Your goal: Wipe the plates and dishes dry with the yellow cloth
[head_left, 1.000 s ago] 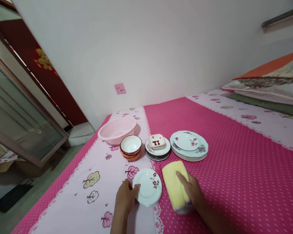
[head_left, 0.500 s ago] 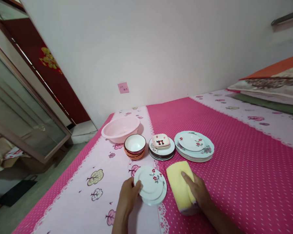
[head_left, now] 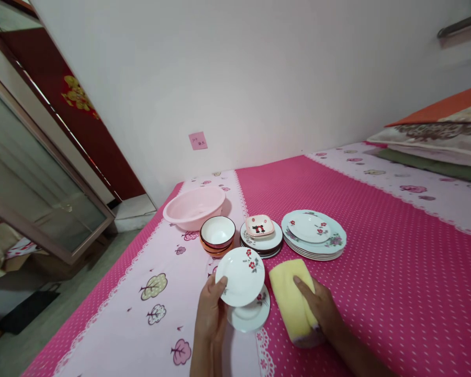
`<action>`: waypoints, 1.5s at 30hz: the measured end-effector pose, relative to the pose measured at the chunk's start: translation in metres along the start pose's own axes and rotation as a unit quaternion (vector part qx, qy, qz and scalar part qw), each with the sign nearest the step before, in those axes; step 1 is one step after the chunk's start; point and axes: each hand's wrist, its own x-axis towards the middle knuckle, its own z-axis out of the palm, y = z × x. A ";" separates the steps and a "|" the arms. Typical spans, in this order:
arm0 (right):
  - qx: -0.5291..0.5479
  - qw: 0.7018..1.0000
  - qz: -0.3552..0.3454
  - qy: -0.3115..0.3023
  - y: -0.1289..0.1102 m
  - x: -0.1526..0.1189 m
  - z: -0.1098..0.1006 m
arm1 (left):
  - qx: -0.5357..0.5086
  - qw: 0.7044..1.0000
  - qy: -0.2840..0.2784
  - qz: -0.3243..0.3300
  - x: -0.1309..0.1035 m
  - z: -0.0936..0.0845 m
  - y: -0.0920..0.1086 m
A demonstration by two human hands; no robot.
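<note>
My left hand (head_left: 211,303) grips the left edge of a small white plate (head_left: 241,277) with red flowers, thumb on top, raised and tilted above the bed. Beneath it, a second flowered plate (head_left: 251,317) lies on the sheet, partly covered by the raised one. My right hand (head_left: 317,303) is closed around a folded yellow cloth (head_left: 292,298), just right of the plates. Behind are stacked bowls (head_left: 217,233), a stack of dark-rimmed plates (head_left: 265,243) topped by a small pink dish (head_left: 259,226), and oval plates (head_left: 335,241) with a smaller flowered plate (head_left: 310,229) on top.
A pink basin (head_left: 194,207) stands behind the bowls. The pink patterned bedsheet (head_left: 361,209) spreads under everything. Folded bedding (head_left: 443,136) is piled at the far right. A pink note (head_left: 198,140) is on the wall, and a glass-paned door (head_left: 43,173) stands at the left.
My left hand has lifted the upper plate off the lower one and tilted it up, exposing more of the plate below. My right hand and the cloth have barely moved.
</note>
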 end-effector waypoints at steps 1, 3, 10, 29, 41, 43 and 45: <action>0.003 1.000 0.003 -0.001 0.000 0.000 0.000 | -0.048 0.998 -0.012 -0.033 -0.001 0.003 0.000; 0.009 1.000 0.009 -0.005 0.001 -0.001 0.001 | -0.131 0.987 -0.024 -0.093 -0.001 0.006 -0.002; 0.020 1.000 0.021 -0.008 -0.001 -0.002 0.002 | -0.265 0.943 0.013 -0.199 0.006 0.007 -0.016; 0.007 1.000 0.019 -0.007 -0.009 -0.001 0.000 | -0.319 0.907 -0.180 -0.208 0.026 -0.008 -0.055; 0.094 0.985 0.125 -0.070 -0.017 0.008 -0.012 | -0.330 0.915 -0.107 -0.207 0.026 -0.009 -0.047; 0.117 0.977 0.145 -0.106 -0.022 0.008 -0.016 | -0.334 0.915 -0.087 -0.209 0.024 -0.006 -0.044; 0.135 0.968 0.156 -0.146 -0.029 0.008 -0.021 | -0.335 0.915 -0.076 -0.213 0.022 -0.003 -0.039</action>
